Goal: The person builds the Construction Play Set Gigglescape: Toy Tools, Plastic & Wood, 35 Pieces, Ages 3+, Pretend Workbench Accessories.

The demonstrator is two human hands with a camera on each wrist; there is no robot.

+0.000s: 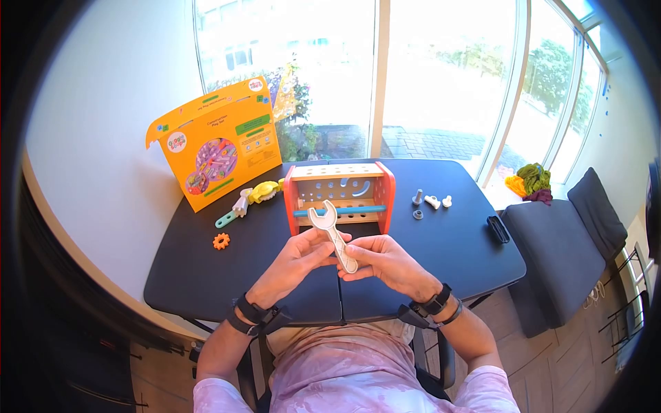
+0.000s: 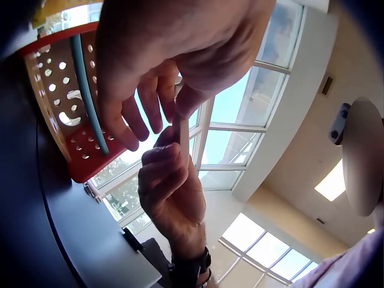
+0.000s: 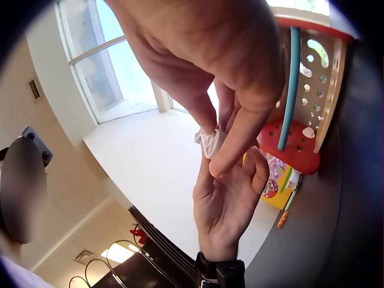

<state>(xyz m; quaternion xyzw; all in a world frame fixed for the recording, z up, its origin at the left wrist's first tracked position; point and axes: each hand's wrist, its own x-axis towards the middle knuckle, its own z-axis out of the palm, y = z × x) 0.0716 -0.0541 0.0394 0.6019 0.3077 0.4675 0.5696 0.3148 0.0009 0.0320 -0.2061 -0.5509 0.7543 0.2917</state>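
Bright windows [image 1: 447,82] backed the dark tabletop [image 1: 441,258], and held up over it was the pale toy wrench [image 1: 337,238], its handle pinched by the right hand [image 1: 384,260]! The left hand [image 1: 297,253] was right there too, though pinch or touch, no telling. Progress? Early, it seemed: the toy workbench [image 1: 387,199] stood assembled, but grey bolt [image 1: 417,197] and orange gear [image 1: 221,241] lay loose, presumably unused. Both wrist views lost most of the wrench behind the hands; the yellow piece [image 1: 266,191] was hard to identify.
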